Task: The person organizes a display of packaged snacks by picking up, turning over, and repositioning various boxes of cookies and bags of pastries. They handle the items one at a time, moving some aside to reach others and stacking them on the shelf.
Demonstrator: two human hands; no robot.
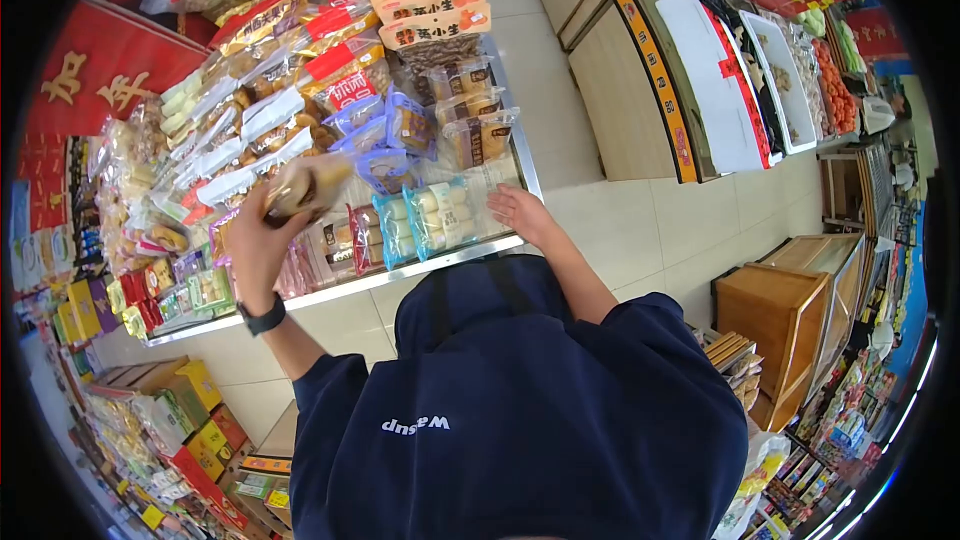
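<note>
My left hand (262, 238), with a dark band on its wrist, grips a small clear pack of brown-and-cream food (308, 183), blurred by motion, above the display. Fingers stretched out, my right hand (520, 214) is at the display's right edge with nothing in it. Just left of it stand blue-edged packs of pale rolls (443, 215). Beside those is a red-edged pack (366, 237). Purple-edged packs (388, 168) lie behind them, and clear packs with brown labels (480, 138) stand behind my right hand.
Bagged snacks (270, 120) fill the display's left and middle. Orange-topped bags (432, 25) stand in a row at the back. The display's metal rim (524, 165) borders a tiled floor (625, 230). A wooden counter (640, 90) with white boxes stands right, a wooden cabinet (770, 310) nearer.
</note>
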